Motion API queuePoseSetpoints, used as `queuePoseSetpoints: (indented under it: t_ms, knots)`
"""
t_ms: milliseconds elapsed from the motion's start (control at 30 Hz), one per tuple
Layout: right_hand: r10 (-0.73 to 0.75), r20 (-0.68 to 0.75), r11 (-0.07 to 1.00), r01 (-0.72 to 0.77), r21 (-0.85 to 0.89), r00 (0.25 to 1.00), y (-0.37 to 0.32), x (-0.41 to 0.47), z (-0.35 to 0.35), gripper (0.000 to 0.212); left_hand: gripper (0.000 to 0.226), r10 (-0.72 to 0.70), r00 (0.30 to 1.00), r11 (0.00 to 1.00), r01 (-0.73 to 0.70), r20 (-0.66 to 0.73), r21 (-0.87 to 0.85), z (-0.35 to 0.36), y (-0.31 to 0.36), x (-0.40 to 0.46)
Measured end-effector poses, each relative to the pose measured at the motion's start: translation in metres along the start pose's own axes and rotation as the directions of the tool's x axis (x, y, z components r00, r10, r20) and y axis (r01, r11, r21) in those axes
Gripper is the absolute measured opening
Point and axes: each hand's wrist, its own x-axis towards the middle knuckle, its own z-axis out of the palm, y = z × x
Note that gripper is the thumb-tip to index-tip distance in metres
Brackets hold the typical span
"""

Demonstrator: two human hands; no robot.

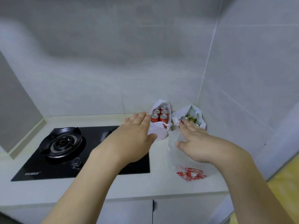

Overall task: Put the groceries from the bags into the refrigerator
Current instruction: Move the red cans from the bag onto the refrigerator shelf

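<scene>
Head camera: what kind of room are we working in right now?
Most likely a small home kitchen: a black gas stove set into a pale countertop, grey tiled walls meeting in a corner, and cabinet doors below. No refrigerator is in view.

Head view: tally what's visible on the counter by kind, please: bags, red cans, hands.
White plastic bags: 3 (can bag, back bag, front bag)
Red cans with tops showing in the can bag: 6
Hands: 2 (left hand, right hand)
Total: 11
</scene>
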Motion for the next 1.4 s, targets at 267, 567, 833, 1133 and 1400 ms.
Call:
queuePoseSetpoints:
  t_ms: [267, 567, 833, 1133, 1400]
  knots:
    - [-0.025, -0.020, 0.998, 0.026, 0.057, 0.999, -0.053, 0.057, -0.005, 0.067, 0.067, -0.011, 0.999, 1.000, 0.011, 0.030, 0.020, -0.007, -0.069, 0.034]
    - [-0.009, 0.020, 0.999, 0.008, 0.036, 1.000, -0.061, 0.116, -0.012, 0.066, 0.067, -0.011, 0.998, 1.000, 0.012, 0.070, -0.016, -0.001, -0.104, 0.083]
    - [-0.026, 0.041, 0.999, 0.024, 0.049, 0.999, -0.023, 0.187, -0.021, 0.067, 0.067, -0.028, 0.995, 0.999, 0.031, 0.095, -0.033, 0.009, -0.105, 0.148]
    - [-0.017, 0.063, 0.989, 0.008, 0.147, 0.998, 0.039, 0.267, -0.026, 0.066, 0.068, -0.023, 0.992, 0.999, 0.027, 0.123, -0.030, 0.034, -0.093, 0.247]
    - [-0.021, 0.121, 0.982, -0.003, 0.189, 0.992, 0.073, 0.348, -0.012, 0.067, 0.061, 0.002, 0.995, 0.997, 0.006, 0.102, -0.077, 0.067, -0.102, 0.328]
